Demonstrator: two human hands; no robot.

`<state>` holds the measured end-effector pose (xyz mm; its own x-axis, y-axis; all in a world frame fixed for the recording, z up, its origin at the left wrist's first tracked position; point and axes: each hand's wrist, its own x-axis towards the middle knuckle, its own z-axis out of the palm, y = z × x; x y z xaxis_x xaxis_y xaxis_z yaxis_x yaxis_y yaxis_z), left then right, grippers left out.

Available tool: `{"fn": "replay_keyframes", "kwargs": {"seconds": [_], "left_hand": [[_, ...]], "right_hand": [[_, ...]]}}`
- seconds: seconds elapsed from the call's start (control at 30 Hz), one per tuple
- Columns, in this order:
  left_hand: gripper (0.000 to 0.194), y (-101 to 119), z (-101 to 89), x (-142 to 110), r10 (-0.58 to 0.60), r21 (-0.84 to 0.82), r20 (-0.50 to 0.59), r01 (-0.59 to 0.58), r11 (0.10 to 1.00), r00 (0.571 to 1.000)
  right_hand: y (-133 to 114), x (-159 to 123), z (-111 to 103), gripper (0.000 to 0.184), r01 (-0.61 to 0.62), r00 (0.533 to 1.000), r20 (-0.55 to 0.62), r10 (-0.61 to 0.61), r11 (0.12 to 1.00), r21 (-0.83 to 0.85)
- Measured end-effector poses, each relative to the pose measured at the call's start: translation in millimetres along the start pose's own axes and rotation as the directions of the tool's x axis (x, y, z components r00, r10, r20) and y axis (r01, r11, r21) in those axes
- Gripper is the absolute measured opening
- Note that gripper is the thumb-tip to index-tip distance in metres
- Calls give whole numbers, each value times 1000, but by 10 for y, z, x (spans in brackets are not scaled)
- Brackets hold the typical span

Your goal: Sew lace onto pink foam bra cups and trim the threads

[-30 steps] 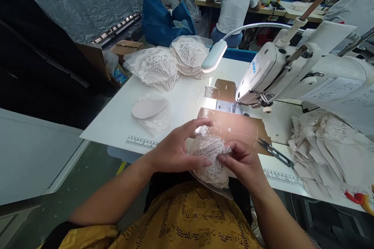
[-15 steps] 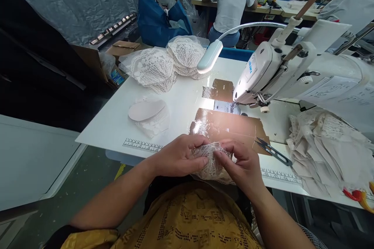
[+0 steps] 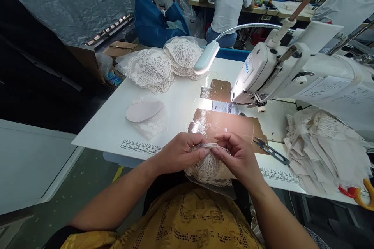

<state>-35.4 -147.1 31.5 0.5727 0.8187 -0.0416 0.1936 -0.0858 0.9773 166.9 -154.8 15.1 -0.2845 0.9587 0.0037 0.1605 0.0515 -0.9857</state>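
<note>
Between my hands, at the table's front edge, hangs a piece of cream lace fabric (image 3: 209,167) with a scalloped border and a sheer layer beneath. My left hand (image 3: 182,153) pinches its upper edge between thumb and fingers. From the other side my right hand (image 3: 235,155) grips the same edge, thumb close to the left thumb. The fingertips behind the lace are partly hidden. Just beyond my hands lies a shiny brown taped sheet (image 3: 228,122) in front of the sewing machine (image 3: 257,70). Thread snips (image 3: 271,151) rest to the right of my right hand.
Lace cup pieces (image 3: 149,68) are stacked at the back left, near another lace stack (image 3: 184,54). A pale oval piece (image 3: 144,111) lies on sheer lace at left. A fabric heap (image 3: 327,151) and orange-handled scissors (image 3: 366,194) occupy the right. A lamp (image 3: 207,57) overhangs the table; a person (image 3: 229,2) sits beyond.
My thumbs have come closer together on the lace's upper edge. The lace now hangs lower and more spread out, showing its scalloped border. The view has shifted slightly.
</note>
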Motion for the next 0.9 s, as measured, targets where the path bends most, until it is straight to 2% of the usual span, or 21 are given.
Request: {"fn": "replay_keyframes", "kwargs": {"seconds": [0.07, 0.13, 0.23, 0.3, 0.33, 0.43, 0.53, 0.63, 0.77, 0.9], "left_hand": [[23, -12, -3, 13, -6, -18, 10, 6, 1000, 1000], [23, -20, -1, 21, -32, -127, 37, 37, 991, 999], [25, -47, 21, 5, -65, -411, 173, 132, 902, 983], [32, -93, 49, -27, -65, -528, 251, 193, 827, 966], [30, -125, 65, -48, -66, -561, 256, 203, 803, 965], [21, -225, 109, -112, -88, -647, 163, 174, 743, 983], [22, -275, 138, -155, -128, -713, 98, 160, 683, 987], [25, -256, 155, -172, -175, -738, 76, 173, 652, 982], [25, -200, 168, -180, -211, -742, 24, 158, 651, 977], [23, -183, 174, -193, -186, -728, -12, 119, 675, 982]], "right_hand": [[-17, 26, -35, 17, -54, 994, 97, 51, 998, 33], [-36, 40, -64, 19, -82, 986, 154, 71, 995, 62], [-31, 33, -81, 20, -116, 988, 124, 89, 967, 225], [1, 20, -78, 22, -149, 989, 78, 129, 908, 391], [22, 16, -75, 22, -162, 986, 48, 158, 868, 469], [92, 18, -69, 20, -165, 967, -50, 252, 759, 630], [157, 44, -78, 20, -139, 936, -141, 324, 705, 695], [212, 72, -97, 21, -98, 910, -231, 345, 718, 689], [262, 87, -113, 17, -74, 905, -282, 318, 771, 632], [288, 97, -109, 18, -75, 891, -285, 354, 733, 676]]}}
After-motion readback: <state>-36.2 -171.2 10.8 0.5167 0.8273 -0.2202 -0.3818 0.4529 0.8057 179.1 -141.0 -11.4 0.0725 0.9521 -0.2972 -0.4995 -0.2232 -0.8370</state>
